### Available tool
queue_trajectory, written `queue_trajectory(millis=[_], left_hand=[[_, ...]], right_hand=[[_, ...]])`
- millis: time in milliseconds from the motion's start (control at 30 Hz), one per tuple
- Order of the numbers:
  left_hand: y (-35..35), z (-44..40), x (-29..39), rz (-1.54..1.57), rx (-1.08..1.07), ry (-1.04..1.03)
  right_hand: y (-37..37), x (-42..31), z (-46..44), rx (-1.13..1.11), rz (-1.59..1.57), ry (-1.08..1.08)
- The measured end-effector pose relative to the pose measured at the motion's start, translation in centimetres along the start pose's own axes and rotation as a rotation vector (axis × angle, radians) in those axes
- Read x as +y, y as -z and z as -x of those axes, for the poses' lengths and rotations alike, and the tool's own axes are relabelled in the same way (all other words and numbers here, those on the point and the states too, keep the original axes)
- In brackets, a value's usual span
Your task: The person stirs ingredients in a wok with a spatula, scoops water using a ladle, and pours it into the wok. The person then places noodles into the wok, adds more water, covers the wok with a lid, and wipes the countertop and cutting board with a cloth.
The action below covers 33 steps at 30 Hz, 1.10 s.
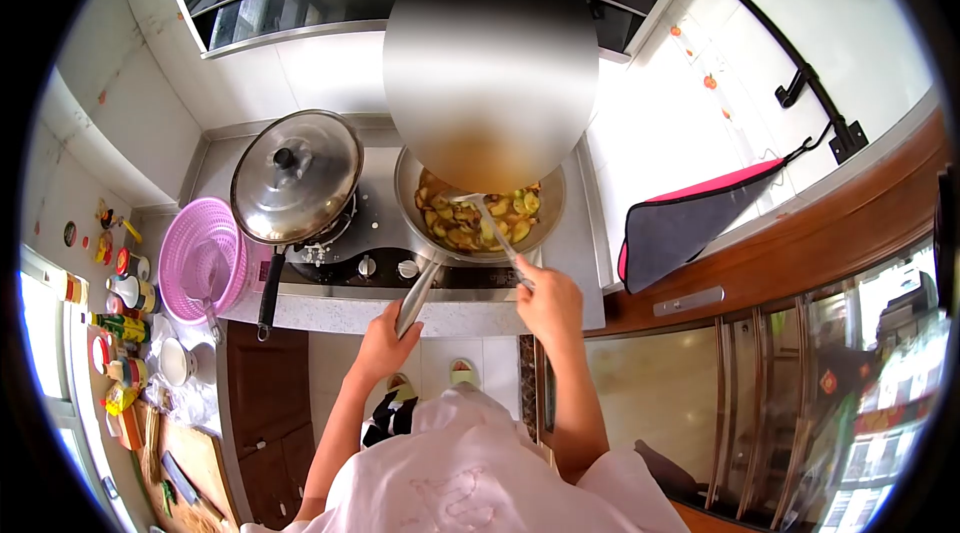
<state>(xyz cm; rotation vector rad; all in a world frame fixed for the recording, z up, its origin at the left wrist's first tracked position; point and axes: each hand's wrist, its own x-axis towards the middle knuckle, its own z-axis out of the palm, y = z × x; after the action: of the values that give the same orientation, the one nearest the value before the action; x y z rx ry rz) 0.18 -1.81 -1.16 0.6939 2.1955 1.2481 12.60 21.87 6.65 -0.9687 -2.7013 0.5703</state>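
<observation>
At the far left, a group of jars and bottles [128, 291] stands along the wall side of the table [575, 253]. Below them in view, a knife [180, 478] lies on a wooden cutting board [208, 453], and a white bowl [176, 363] sits near clear plastic wrapping [195, 401]. Further right, a pink perforated basket [170, 268] stands beside the stove, with a utensil handle [212, 319] jutting over its near edge.

Next comes a pan covered by a metal lid [325, 178] with a dark knob; its black handle [268, 298] points toward the person. Small white bits lie on the stove [378, 218] beside this pan, and two control knobs [367, 266] sit on the stove's black front strip.

The left hand [388, 341] is wrapped around the pale handle [419, 298] of an open pan [556, 223], which rests on the right side of the stove. Inside are browned, yellowish pieces of food [460, 231]; a round blur hides the pan's far part. The right hand [552, 305] grips a spatula [496, 231], whose head is among the pieces.

Right of the stove, a grey cloth with pink edging [690, 228] hangs from a black wall rail [790, 58].
</observation>
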Motion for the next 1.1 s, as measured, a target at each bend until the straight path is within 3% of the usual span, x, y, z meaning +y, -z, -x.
queue_trajectory(millis=[167,267,533,700,900,1100], left_hand=[[-0.7,-0.1,-1.1,0.048,0.012,-0.003],[-0.6,-0.1,-1.1,0.037,0.000,0.012],[-0.8,0.0,-1.0,0.009,0.011,0.049],[-0.6,-0.2,-1.1,-0.019,-0.005,0.078],[-0.8,0.0,-0.9,-0.019,0.023,0.085],[-0.6,0.2,0.0,-0.046,0.025,0.125]], right_hand=[[1.0,2.9,0.6,-0.028,0.085,0.000],[-3.0,4.0,-0.6,0.013,-0.001,0.023],[-1.5,6.8,-1.2,0.116,-0.230,-0.133],[-3.3,6.3,-2.0,0.050,-0.190,-0.103],[-2.8,7.8,-3.2,0.169,-0.395,-0.100],[-0.9,6.8,-2.7,-0.011,-0.246,-0.115]])
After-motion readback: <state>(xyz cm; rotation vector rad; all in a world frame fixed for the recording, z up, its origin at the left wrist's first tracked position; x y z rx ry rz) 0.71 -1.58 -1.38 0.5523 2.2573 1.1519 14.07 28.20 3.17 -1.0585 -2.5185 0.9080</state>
